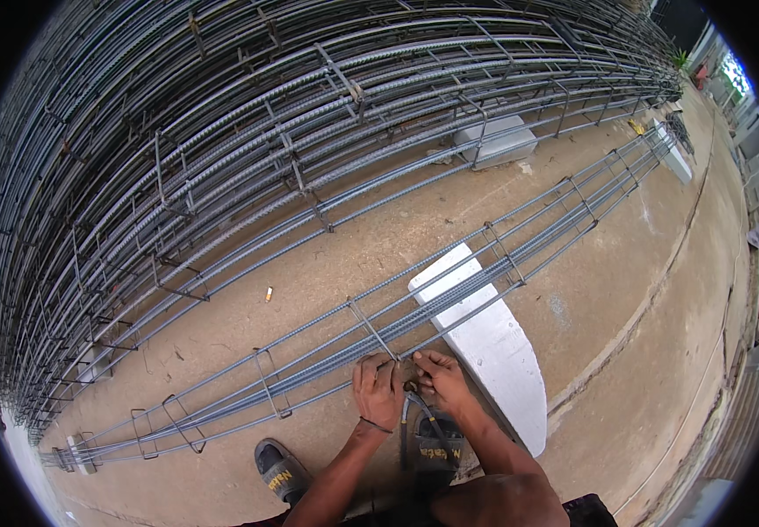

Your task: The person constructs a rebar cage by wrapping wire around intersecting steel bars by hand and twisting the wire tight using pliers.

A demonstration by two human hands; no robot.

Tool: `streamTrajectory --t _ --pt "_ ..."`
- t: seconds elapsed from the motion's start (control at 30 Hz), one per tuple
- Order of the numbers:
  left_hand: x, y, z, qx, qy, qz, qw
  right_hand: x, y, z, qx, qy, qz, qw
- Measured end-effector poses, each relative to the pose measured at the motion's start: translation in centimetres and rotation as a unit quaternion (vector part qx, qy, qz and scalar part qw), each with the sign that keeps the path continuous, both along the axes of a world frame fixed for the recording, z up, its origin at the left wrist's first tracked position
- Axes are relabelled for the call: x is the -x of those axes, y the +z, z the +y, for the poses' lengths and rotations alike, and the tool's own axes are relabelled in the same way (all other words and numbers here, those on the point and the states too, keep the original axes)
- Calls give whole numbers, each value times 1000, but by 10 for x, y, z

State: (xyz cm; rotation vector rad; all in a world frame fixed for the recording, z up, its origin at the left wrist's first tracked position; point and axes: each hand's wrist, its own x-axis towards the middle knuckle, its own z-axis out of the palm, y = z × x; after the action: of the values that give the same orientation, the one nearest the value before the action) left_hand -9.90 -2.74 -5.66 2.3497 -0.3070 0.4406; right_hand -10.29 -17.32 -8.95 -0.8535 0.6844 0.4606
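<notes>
A long cage of steel rebar (531, 247) with square stirrups (371, 327) runs diagonally before me, resting partly on a white block (491, 342). At a stirrup corner on the near bar, my left hand (378, 390) has its fingers curled around the joint. My right hand (442, 379) is just right of it, thumb and fingertips pinched together at the same joint; whether a thin wire is between them is too small to tell. A pair of pliers or nippers (412, 398) with dark, yellow-marked handles hangs below the right hand, its head partly hidden; what supports it is unclear.
Large stacks of rebar cages (221, 132) fill the far side, with a pale block (496, 141) under them. Another white block (672, 151) supports the cage's right end. My sandalled feet (280, 468) stand at the near side. A cigarette butt (269, 294) lies on the concrete floor (326, 270).
</notes>
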Motion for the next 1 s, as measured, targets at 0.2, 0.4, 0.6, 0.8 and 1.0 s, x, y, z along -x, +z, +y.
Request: streamTrajectory --t 0.2,0.4,0.6,0.8,1.0 --pt "-4 0 3 -3 4 16 1000 2 -15 14 30 20 -40 999" --pt "-13 -1 18 -83 -140 33 986 -9 -28 14 102 12 -46 994" --pt "-4 -16 7 -95 -58 23 994 -31 -26 31 60 -42 -16 997" --pt "-15 1 4 -94 -163 -88 978 -25 -48 -4 48 -29 -60 997" --pt "-13 -11 4 -95 -54 108 988 -10 -60 27 86 -33 -97 991"
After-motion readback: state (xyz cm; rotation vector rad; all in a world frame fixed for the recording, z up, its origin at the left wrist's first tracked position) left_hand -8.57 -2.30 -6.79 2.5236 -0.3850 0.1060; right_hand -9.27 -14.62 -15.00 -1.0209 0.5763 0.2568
